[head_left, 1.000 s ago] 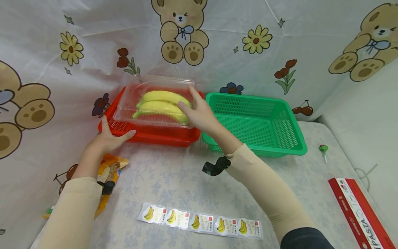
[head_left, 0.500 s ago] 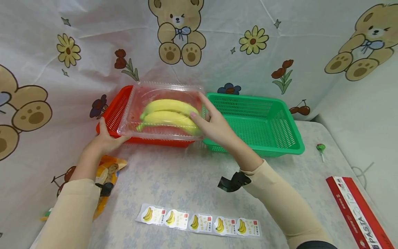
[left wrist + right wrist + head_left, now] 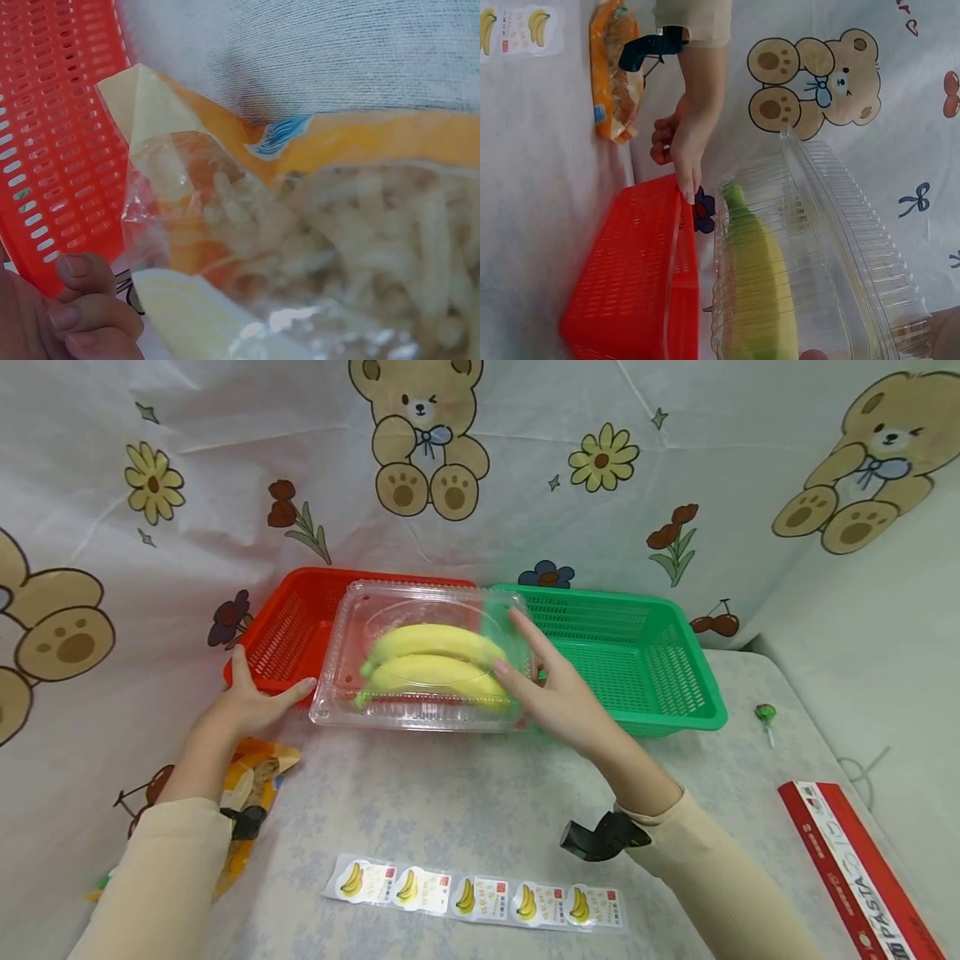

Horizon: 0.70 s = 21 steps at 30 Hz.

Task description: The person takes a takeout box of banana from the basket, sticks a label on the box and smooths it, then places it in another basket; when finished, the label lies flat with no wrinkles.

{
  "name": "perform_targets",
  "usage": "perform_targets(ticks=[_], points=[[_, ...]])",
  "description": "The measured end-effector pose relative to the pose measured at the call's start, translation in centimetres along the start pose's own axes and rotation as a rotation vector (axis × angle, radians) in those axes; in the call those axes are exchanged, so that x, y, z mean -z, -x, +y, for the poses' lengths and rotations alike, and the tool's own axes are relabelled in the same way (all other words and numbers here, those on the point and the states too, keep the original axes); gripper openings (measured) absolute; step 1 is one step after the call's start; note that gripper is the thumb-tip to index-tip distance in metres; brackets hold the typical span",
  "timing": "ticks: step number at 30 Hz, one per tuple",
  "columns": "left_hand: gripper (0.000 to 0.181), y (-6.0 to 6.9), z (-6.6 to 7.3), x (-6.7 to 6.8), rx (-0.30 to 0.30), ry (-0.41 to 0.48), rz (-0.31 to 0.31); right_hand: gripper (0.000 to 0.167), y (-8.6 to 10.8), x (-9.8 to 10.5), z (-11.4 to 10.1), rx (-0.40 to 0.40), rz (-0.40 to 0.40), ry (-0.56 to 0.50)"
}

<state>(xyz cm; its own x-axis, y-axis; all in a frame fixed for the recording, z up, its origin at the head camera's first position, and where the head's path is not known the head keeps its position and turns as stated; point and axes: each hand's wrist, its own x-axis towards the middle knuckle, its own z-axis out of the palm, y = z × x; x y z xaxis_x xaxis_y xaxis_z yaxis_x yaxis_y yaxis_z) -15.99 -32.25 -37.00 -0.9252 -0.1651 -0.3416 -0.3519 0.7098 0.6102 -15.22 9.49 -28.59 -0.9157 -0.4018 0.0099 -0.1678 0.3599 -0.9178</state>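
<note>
My right hand (image 3: 558, 702) grips the right end of a clear plastic clamshell box (image 3: 339, 681), thumb on top. Two yellow bananas (image 3: 438, 672) lie inside. The box is held above the front of a red basket (image 3: 273, 618), overlapping it and the near-left edge of a green basket (image 3: 663, 635). My left hand (image 3: 243, 703) holds the red basket's near left corner, thumb along the front rim. In the left wrist view, its curled fingers (image 3: 97, 311) are beside the basket's slotted wall (image 3: 60, 150). Most of the right hand is hidden in its wrist view.
A strip of banana stickers (image 3: 480, 897) lies near the front. An orange snack bag (image 3: 255, 777) sits by my left forearm. A green-topped lollipop (image 3: 766, 717) and a long red PASTA box (image 3: 862, 868) are at the right. A bear-printed cloth (image 3: 525, 502) hangs behind.
My right hand has brought the clamshell box with the bananas out from over the red basket, toward me and to the right. The left hand stays at the red basket's corner.
</note>
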Motion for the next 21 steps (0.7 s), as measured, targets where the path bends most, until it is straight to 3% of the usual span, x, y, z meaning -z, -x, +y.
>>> perform_targets(ticks=[5,9,12,15,17,21], points=[[0.131,0.6,0.1,0.0,0.002,-0.020,0.040,0.067,1.0,0.4,0.3,-0.006,-0.011,-0.016],[0.126,1.7,0.8,-0.1,0.000,-0.067,0.144,0.068,1.7,0.8,0.5,-0.011,-0.009,-0.020],[0.112,3.1,2.2,-0.1,-0.020,-0.090,0.221,0.068,2.3,1.2,0.6,-0.017,0.000,-0.024],[0.092,5.2,4.3,-0.2,-0.106,-0.053,0.248,0.068,2.8,1.6,0.7,-0.020,0.005,-0.024],[0.080,6.8,6.1,-0.5,-0.211,0.001,0.244,0.068,3.1,1.9,0.9,-0.024,0.010,-0.024],[0.076,9.9,9.3,-2.0,-0.384,0.031,0.224,0.069,3.9,2.4,1.2,-0.035,0.022,-0.015]])
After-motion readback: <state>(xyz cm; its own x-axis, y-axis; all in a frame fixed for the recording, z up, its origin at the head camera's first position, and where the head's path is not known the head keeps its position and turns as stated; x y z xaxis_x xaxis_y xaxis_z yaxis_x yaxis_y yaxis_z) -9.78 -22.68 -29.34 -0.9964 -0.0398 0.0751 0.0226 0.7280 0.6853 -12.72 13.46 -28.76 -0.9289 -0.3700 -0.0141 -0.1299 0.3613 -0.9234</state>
